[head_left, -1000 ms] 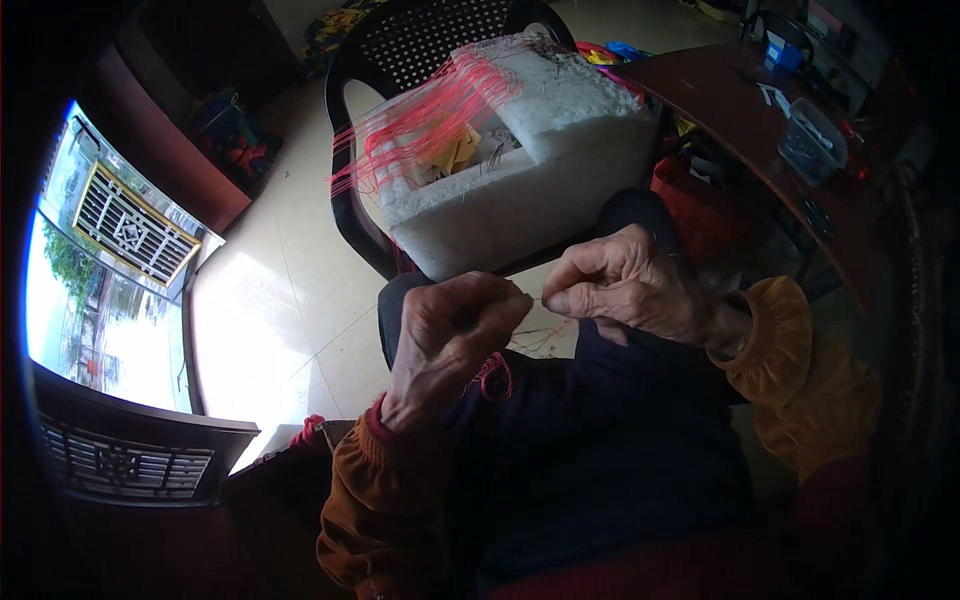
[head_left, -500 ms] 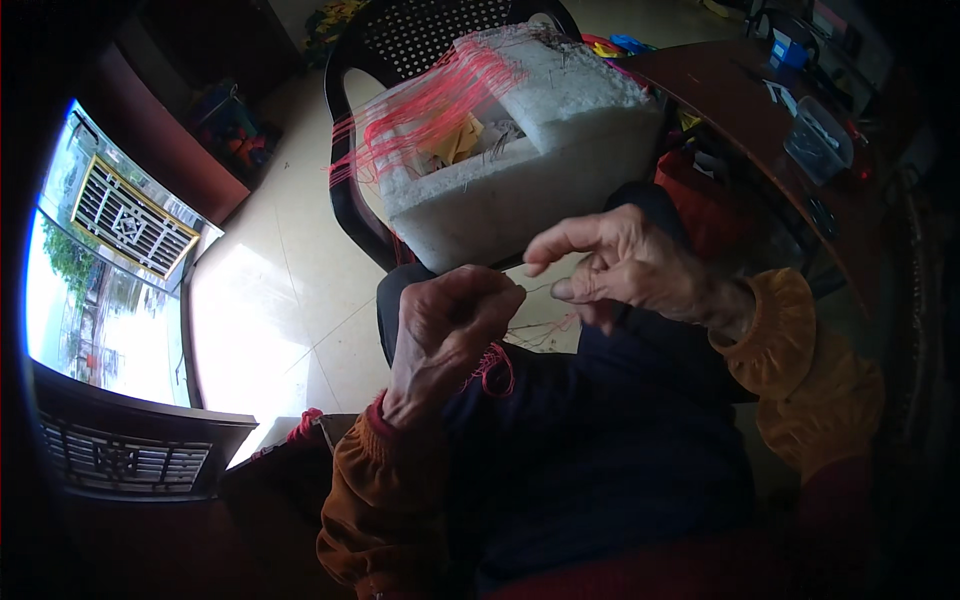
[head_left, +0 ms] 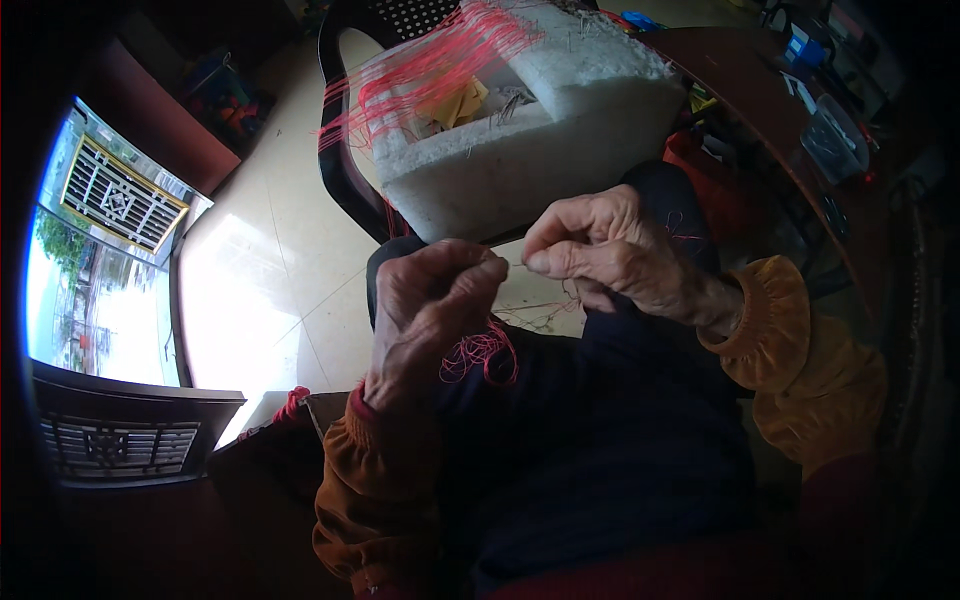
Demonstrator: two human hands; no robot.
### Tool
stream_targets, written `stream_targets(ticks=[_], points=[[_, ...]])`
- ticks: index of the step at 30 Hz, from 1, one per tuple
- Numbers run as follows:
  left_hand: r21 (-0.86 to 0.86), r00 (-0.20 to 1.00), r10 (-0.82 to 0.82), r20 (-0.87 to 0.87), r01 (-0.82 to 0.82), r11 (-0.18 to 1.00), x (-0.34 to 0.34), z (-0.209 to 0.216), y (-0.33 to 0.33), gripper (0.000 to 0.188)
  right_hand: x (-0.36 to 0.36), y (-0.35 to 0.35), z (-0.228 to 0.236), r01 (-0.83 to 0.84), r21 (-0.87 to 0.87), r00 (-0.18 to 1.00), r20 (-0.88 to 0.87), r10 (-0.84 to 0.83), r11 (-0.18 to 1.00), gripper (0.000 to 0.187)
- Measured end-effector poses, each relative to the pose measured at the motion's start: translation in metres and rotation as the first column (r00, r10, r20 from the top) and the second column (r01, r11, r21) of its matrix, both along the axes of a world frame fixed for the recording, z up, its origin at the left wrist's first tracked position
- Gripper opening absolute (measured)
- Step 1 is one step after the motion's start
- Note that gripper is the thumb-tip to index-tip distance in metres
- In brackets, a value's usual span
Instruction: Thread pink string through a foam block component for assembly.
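My left hand [head_left: 432, 300] pinches a thin thread between thumb and forefinger, above my lap. Close beside it on the right, my right hand [head_left: 610, 255] is closed too, its thumb and forefinger pressed on the same strand. Only a short piece shows in the narrow gap between the fingertips; the exact ends are too fine to make out. A loose tangle of pink thread [head_left: 480, 356] lies on my dark trousers beneath the left hand. More fine strands hang below the right fingers, and a few red ones [head_left: 682, 232] rest on my right knee.
Ahead, a white foam box [head_left: 530, 165] stands on a black plastic chair [head_left: 340, 165], pink threads [head_left: 440, 70] draped over its left side and yellow paper [head_left: 455, 104] inside. At right is a dark table [head_left: 740, 95] with a clear plastic container [head_left: 835, 140]. A red bag [head_left: 698, 185] sits beneath.
My right forefinger, raised before, has come down against the thumb onto the thread. The hands have drawn closer together, and the view has shifted slightly.
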State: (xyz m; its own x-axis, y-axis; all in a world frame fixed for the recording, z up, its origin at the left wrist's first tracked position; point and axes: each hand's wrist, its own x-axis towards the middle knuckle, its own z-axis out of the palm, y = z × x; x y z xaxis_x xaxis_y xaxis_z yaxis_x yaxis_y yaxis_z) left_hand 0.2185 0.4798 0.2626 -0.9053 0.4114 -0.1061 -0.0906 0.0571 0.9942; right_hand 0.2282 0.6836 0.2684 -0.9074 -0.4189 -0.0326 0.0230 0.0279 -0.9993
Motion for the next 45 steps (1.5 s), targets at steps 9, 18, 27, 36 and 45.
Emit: stream_targets(ticks=[9,18,27,36,45], points=[[0.203,0.981,0.066,0.184,-0.104,0.974,-0.003,-0.018,0.007,0.015,-0.005,0.001,0.001,0.072,-0.066,0.997,0.045,-0.069,0.995,0.014],[0.242,0.984,-0.101,0.146,0.064,0.968,-0.005,-0.025,0.013,0.017,-0.008,0.002,-0.012,0.029,-0.075,0.999,0.048,-0.025,0.997,0.013],[0.228,0.979,-0.060,0.193,0.014,0.974,-0.016,-0.022,0.014,0.017,-0.016,0.007,-0.012,-0.002,-0.038,0.998,0.066,0.004,0.999,0.012],[0.372,0.975,0.100,0.198,-0.169,0.912,-0.055,-0.041,0.008,0.013,-0.052,-0.001,-0.005,0.215,-0.006,0.967,-0.136,-0.214,0.977,0.012],[0.326,0.929,0.285,0.236,-0.352,0.877,-0.071,-0.040,0.025,0.012,-0.081,-0.012,-0.033,0.354,-0.039,0.860,-0.380,-0.342,0.934,0.011]])
